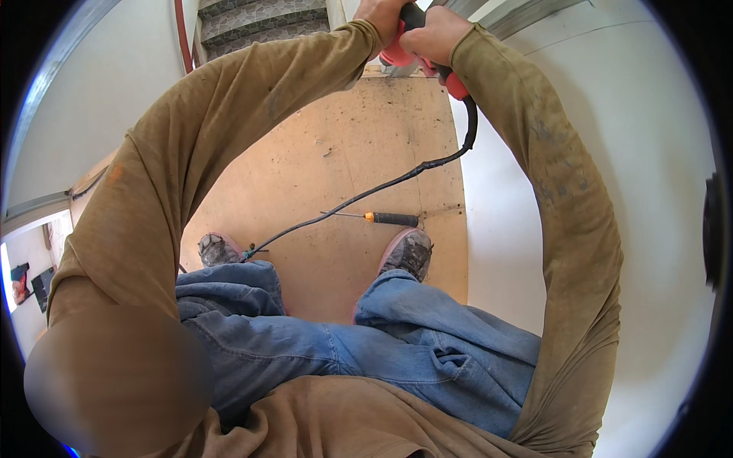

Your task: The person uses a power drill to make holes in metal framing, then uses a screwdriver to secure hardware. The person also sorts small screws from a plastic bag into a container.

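Note:
Both arms reach up to the top of the view, around a red and black corded power tool (456,85). My left hand (379,17) is closed on its far left part, partly cut off by the picture's edge. My right hand (441,35) wraps round the tool's dark grip. The working end is hidden, so its exact kind does not show. From the rear of the tool a black cord (408,175) runs down across the tan floor board (336,145) toward my left shoe.
A screwdriver (393,219) with a black handle and orange collar lies on the board by my right shoe (408,253). My left shoe (220,249) stands beside the cord. Stone-patterned steps (263,27) are at the far left, and a white wall (641,153) borders the right.

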{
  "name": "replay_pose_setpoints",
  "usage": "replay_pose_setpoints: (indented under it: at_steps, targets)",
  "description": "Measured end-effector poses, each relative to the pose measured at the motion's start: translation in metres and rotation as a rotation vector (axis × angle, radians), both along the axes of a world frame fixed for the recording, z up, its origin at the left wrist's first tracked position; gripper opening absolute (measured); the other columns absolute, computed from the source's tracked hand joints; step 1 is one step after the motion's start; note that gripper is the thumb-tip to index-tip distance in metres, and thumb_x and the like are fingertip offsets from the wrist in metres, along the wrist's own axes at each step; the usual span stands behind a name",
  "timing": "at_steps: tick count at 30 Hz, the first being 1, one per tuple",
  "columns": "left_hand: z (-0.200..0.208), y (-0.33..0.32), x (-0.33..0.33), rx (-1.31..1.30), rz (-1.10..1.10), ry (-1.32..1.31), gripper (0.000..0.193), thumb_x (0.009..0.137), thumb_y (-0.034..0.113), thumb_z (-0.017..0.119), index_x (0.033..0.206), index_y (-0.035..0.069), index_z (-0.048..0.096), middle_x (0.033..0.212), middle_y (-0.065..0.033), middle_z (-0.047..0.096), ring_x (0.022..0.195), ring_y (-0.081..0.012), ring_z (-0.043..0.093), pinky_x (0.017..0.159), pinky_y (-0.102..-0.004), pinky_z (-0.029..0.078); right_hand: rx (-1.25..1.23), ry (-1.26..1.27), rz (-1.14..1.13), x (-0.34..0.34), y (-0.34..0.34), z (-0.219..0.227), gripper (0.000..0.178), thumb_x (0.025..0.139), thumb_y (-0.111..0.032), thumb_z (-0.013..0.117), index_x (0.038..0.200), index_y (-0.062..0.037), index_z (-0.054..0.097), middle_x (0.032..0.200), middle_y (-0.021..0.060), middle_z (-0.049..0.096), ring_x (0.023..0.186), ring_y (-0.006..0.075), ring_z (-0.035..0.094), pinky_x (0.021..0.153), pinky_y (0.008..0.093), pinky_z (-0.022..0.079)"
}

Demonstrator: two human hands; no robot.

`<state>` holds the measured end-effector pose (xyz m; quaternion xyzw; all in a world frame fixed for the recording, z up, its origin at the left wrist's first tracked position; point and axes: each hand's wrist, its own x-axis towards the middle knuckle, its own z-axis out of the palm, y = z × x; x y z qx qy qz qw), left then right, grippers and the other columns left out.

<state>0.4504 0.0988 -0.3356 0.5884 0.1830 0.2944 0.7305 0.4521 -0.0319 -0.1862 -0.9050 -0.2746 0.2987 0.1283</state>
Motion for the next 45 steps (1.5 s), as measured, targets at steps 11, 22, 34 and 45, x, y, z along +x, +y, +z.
replay_pose_setpoints:
  at_steps: [11, 22, 34, 45]
  targets:
    - [0.003, 0.005, 0.005, 0.002, 0.046, -0.021, 0.04, 0.088, 0.04, 0.063, 0.085, 0.001, 0.072, 0.075, -0.0089, 0.067, 0.067, -0.0187, 0.059, 0.064, -0.0351, 0.049, 0.046, 0.013, 0.028, 0.006, 0.008, 0.003, 0.018, 0.072, -0.016, 0.071, 0.08, -0.0002, 0.071, 0.062, 0.0134, 0.06, 0.045, 0.027, 0.059, 0.039, 0.0413, 0.044]
    - [-0.014, 0.006, 0.002, 1.126, 0.237, -0.287, 0.026, 0.082, 0.026, 0.068, 0.099, 0.006, 0.068, 0.084, -0.0154, 0.068, 0.076, -0.0305, 0.067, 0.067, -0.0398, 0.054, 0.108, -0.089, 0.162, 0.018, -0.01, -0.027, 0.022, 0.076, -0.017, 0.06, 0.068, 0.0035, 0.063, 0.059, 0.0107, 0.061, 0.046, 0.0221, 0.059, 0.044, 0.0376, 0.052]
    - [-0.01, -0.016, -0.001, 0.462, -0.1, -0.037, 0.018, 0.084, 0.021, 0.064, 0.098, 0.009, 0.066, 0.092, -0.0161, 0.065, 0.082, -0.0325, 0.064, 0.073, -0.0387, 0.052, 0.135, -0.115, 0.068, 0.006, -0.039, -0.044, 0.045, 0.086, -0.042, 0.067, 0.094, 0.0024, 0.066, 0.073, 0.0126, 0.07, 0.065, 0.0264, 0.073, 0.062, 0.0369, 0.06]
    - [0.009, -0.026, -0.019, 0.428, -0.099, -0.01, 0.026, 0.088, 0.027, 0.058, 0.086, 0.003, 0.066, 0.082, -0.0151, 0.064, 0.076, -0.0272, 0.06, 0.069, -0.0365, 0.048, 0.153, -0.107, 0.064, 0.003, -0.042, -0.049, 0.05, 0.086, -0.043, 0.067, 0.101, 0.0042, 0.064, 0.08, 0.0158, 0.071, 0.066, 0.0287, 0.073, 0.063, 0.0387, 0.06]
